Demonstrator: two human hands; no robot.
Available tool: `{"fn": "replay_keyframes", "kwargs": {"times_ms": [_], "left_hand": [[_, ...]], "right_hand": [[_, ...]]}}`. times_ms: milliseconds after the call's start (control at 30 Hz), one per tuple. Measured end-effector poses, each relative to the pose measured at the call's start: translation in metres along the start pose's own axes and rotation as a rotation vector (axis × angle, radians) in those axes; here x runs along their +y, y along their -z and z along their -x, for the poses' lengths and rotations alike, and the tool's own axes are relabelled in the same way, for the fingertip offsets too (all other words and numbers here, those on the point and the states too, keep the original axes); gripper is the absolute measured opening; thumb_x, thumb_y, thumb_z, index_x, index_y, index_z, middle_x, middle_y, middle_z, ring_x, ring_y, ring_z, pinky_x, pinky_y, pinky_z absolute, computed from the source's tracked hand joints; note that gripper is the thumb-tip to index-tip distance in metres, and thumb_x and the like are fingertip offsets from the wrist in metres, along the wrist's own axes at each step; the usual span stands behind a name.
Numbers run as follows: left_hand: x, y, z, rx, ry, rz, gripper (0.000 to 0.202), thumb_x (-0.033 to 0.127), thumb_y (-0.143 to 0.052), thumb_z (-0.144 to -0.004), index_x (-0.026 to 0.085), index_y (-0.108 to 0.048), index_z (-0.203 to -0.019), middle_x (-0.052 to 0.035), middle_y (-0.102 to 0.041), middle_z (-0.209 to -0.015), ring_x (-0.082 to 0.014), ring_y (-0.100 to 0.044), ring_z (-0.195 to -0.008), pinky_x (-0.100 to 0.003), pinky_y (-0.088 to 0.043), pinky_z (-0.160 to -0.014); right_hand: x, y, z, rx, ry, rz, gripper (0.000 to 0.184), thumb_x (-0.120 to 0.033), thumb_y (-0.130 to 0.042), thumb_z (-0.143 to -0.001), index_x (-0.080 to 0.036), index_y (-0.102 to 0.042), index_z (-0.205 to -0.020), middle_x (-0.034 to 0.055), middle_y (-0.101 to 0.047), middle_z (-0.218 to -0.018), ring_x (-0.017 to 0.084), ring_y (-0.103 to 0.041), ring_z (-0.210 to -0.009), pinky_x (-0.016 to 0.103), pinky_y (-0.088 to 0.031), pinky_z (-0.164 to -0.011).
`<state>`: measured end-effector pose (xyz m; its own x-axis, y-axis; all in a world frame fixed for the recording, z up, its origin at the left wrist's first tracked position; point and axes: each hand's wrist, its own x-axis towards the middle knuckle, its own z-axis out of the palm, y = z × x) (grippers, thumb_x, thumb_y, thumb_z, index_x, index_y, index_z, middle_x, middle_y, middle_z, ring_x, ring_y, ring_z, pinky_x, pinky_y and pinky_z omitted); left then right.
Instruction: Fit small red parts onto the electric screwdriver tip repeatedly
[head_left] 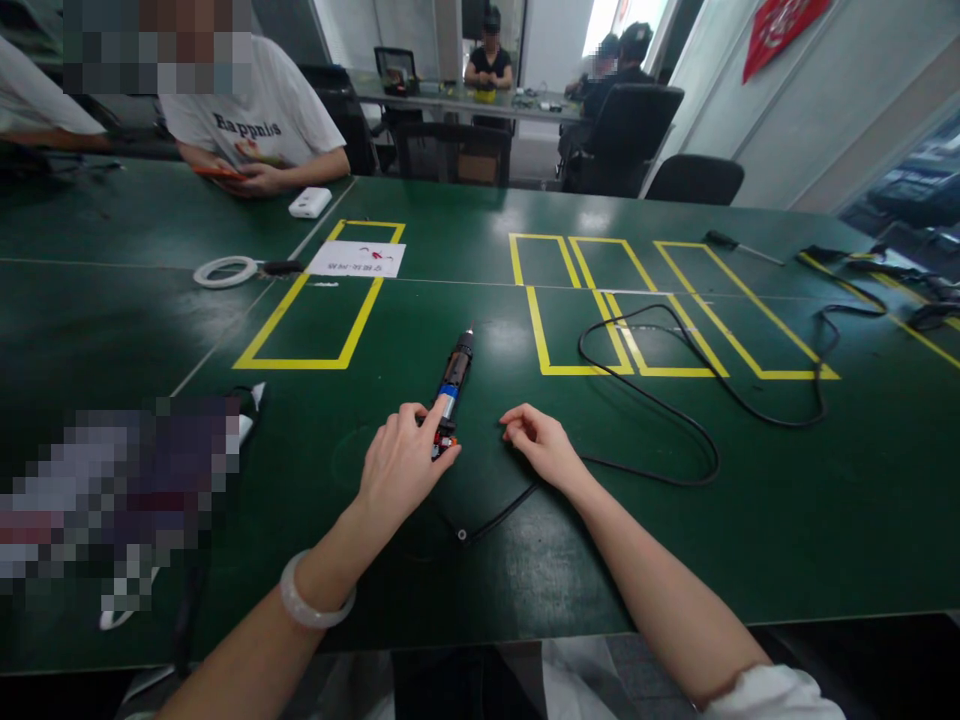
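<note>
Screwdriver (455, 378) lies on table (787, 520), left hand (401, 468) touching.

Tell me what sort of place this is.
Probably an assembly or training workroom in an office. The green table is marked with yellow tape boxes, a slim power tool and black cable lie on it, and other people sit at tables with office chairs.

Work surface: a long dark green table (750, 520) fills the lower and middle frame, marked with yellow tape rectangles (315, 320). Light reflects as pale glare on its centre (strongest beside the tape). Upper centre: a second table (450, 98), with black office chairs (626, 125) drawn up near it. Upper right: a white wall (810, 130) bearing a red banner (780, 25). Bright daylight shows through an opening (600, 20) at the top edge.
</note>
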<state>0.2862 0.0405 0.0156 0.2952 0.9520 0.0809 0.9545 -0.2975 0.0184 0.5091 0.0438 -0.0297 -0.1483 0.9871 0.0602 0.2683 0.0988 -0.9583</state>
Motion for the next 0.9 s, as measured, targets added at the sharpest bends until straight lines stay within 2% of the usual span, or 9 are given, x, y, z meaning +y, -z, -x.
{"fn": "replay_keyframes", "kwargs": {"times_ms": [100,233,400,533,667,800,900], "left_hand": [[-0.026,0.002,-0.002,-0.018,0.038,-0.041,0.063,0.051,-0.048,-0.09,0.028,-0.036,-0.147,-0.0136,-0.05,-0.118,-0.0275,-0.056,-0.092,-0.034,-0.044,-0.074],[-0.073,0.004,-0.012,-0.048,0.12,-0.105,0.065,0.054,-0.041,-0.091,0.026,-0.034,-0.148,-0.0176,-0.049,-0.12,-0.033,-0.055,-0.095,-0.039,-0.044,-0.075],[-0.138,0.006,-0.03,-0.076,0.248,-0.167,0.069,0.057,-0.038,-0.09,0.021,-0.035,-0.148,-0.0222,-0.049,-0.124,-0.0397,-0.052,-0.103,-0.047,-0.041,-0.085],[-0.175,0.006,-0.044,-0.124,0.341,-0.211,0.071,0.063,-0.035,-0.089,0.021,-0.035,-0.147,-0.0205,-0.051,-0.128,-0.0386,-0.05,-0.11,-0.049,-0.036,-0.094],[-0.187,0.006,-0.05,-0.095,0.369,-0.236,0.068,0.062,-0.039,-0.088,0.02,-0.042,-0.141,-0.0195,-0.056,-0.125,-0.0364,-0.052,-0.11,-0.047,-0.032,-0.097],[-0.177,0.004,-0.047,0.024,0.321,-0.293,0.054,0.052,-0.051,-0.085,0.012,-0.055,-0.121,-0.0188,-0.06,-0.113,-0.0332,-0.053,-0.106,-0.042,-0.031,-0.097],[-0.168,0.004,-0.044,0.08,0.286,-0.299,0.039,0.045,-0.055,-0.083,0.013,-0.061,-0.103,-0.0163,-0.059,-0.112,-0.0319,-0.053,-0.104,-0.041,-0.031,-0.097]], "right_hand": [[0.002,0.002,-0.002,-0.018,-0.038,-0.08,0.016,-0.02,-0.051,-0.083,-0.017,-0.061,-0.095,-0.0001,-0.063,-0.075,0.012,-0.057,-0.067,0.025,-0.046,-0.064],[-0.001,0.005,-0.003,-0.037,-0.095,-0.145,0.016,-0.022,-0.053,-0.082,-0.016,-0.061,-0.095,0.0005,-0.063,-0.074,0.011,-0.055,-0.062,0.024,-0.044,-0.058],[-0.006,0.004,-0.002,-0.06,-0.144,-0.146,0.015,-0.024,-0.053,-0.083,-0.016,-0.062,-0.094,0.0006,-0.062,-0.074,0.01,-0.055,-0.061,0.02,-0.04,-0.051],[-0.006,0.001,0.0,-0.092,-0.154,-0.136,0.015,-0.026,-0.054,-0.085,-0.016,-0.061,-0.094,0.0003,-0.062,-0.073,0.009,-0.056,-0.058,0.019,-0.04,-0.048],[-0.003,0.0,0.001,-0.128,-0.156,-0.134,0.016,-0.028,-0.054,-0.086,-0.017,-0.061,-0.096,0.0005,-0.063,-0.074,0.01,-0.058,-0.058,0.018,-0.041,-0.044],[-0.001,0.0,0.0,-0.132,-0.168,-0.143,0.016,-0.028,-0.054,-0.086,-0.017,-0.06,-0.095,0.0003,-0.062,-0.073,0.01,-0.058,-0.058,0.017,-0.041,-0.043],[-0.001,0.0,0.0,-0.131,-0.167,-0.141,0.015,-0.028,-0.054,-0.086,-0.017,-0.061,-0.095,0.0003,-0.063,-0.073,0.01,-0.058,-0.057,0.016,-0.042,-0.043]]}}
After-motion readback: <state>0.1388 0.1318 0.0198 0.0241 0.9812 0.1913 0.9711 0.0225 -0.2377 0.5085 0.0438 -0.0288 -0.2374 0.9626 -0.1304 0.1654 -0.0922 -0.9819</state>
